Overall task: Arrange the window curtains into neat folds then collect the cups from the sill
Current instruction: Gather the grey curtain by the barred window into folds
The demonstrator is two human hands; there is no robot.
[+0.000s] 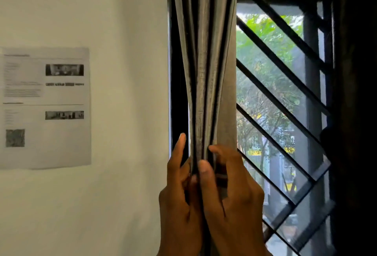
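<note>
A grey curtain (206, 56) hangs at the window's left edge, gathered into several narrow vertical folds. My left hand (179, 200) grips the left side of the bunch, with its index finger pointing straight up along the fabric. My right hand (228, 194) pinches the folds from the right, thumb on the front and fingers curled round the edge. Both hands meet at the same height on the bunch. No cups and no sill are in view.
A white wall (122, 92) fills the left, with a printed paper sheet (44, 107) stuck on it. Right of the curtain is the window with a dark diagonal metal grille (285, 100) and green trees outside. A dark shape (357, 113) closes off the far right.
</note>
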